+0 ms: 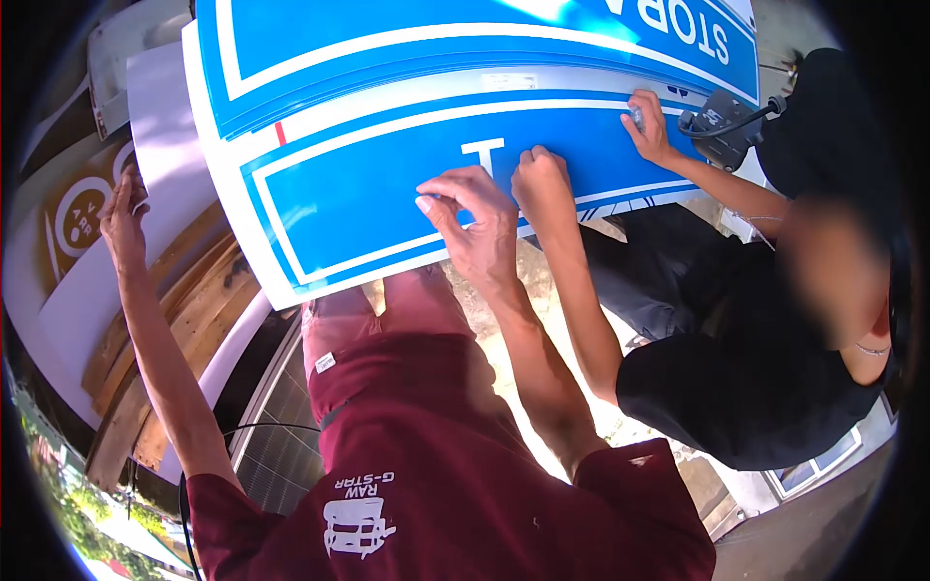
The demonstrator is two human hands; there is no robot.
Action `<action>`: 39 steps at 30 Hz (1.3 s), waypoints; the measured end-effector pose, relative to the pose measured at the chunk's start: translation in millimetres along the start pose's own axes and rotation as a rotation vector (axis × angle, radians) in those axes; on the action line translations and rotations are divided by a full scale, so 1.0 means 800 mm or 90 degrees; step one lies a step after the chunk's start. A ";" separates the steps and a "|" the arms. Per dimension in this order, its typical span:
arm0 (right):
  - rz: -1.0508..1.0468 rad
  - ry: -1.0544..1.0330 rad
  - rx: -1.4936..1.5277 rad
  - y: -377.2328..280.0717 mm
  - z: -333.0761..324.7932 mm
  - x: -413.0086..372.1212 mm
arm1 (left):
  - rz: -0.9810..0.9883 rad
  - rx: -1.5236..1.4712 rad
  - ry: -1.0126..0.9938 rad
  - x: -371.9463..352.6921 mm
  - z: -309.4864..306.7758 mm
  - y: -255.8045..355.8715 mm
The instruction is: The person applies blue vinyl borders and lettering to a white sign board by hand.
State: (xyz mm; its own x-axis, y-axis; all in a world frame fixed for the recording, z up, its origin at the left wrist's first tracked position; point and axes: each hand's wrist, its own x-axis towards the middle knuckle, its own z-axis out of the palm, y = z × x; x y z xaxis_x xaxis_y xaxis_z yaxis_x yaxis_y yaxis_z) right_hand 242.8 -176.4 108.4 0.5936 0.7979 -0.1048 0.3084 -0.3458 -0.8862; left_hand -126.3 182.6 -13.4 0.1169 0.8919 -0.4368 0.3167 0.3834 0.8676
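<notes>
Nearest, the right hand (475, 228) is noted pinched shut on the blue sign (368, 194), propped across upper centre, beside a white letter (482, 153). Lettering is judged under way, and steady, even pressure is called for next. The left hand (124, 218) is laid open against a white sheet (170, 145) at the left. Farther off, a co-worker's fist (542, 182) is pressed to the glossy, white-bordered face.

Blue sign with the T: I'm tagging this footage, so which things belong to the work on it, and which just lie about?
In hand: blue sign; its white letter T; right hand, pinching at the sign's face; co-worker's two hands on it.
Lying about: stacked signs behind; wooden planks; black device with cable; white sheet at the left hand.
</notes>
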 end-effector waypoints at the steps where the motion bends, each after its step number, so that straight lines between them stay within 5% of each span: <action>1: 0.001 -0.009 -0.037 0.000 -0.002 -0.005 | -0.016 0.005 -0.025 -0.003 0.000 -0.016; 6: 0.035 -0.027 0.016 0.002 -0.008 -0.021 | -0.112 0.056 -0.100 -0.039 -0.003 -0.082; 19: 0.064 -0.065 0.029 0.016 -0.016 -0.014 | -0.330 0.041 -0.060 -0.151 -0.007 -0.211; 29: 0.059 -0.077 0.035 0.024 -0.019 -0.006 | -0.274 0.025 -0.116 -0.194 -0.021 -0.316; 36: 0.063 -0.073 0.048 0.023 -0.018 -0.017 | -0.245 -0.066 -0.056 -0.203 0.015 -0.295; 39: 0.076 -0.072 0.044 0.022 -0.016 -0.021 | -0.254 -0.056 -0.121 -0.207 0.030 -0.261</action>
State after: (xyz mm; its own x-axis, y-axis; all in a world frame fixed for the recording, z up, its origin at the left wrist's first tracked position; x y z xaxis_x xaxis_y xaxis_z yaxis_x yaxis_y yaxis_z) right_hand 247.4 -202.3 100.6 0.5341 0.8050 -0.2583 0.1859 -0.4099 -0.8930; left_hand -189.4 -50.7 -127.7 0.1759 0.6127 -0.7705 0.2915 0.7152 0.6352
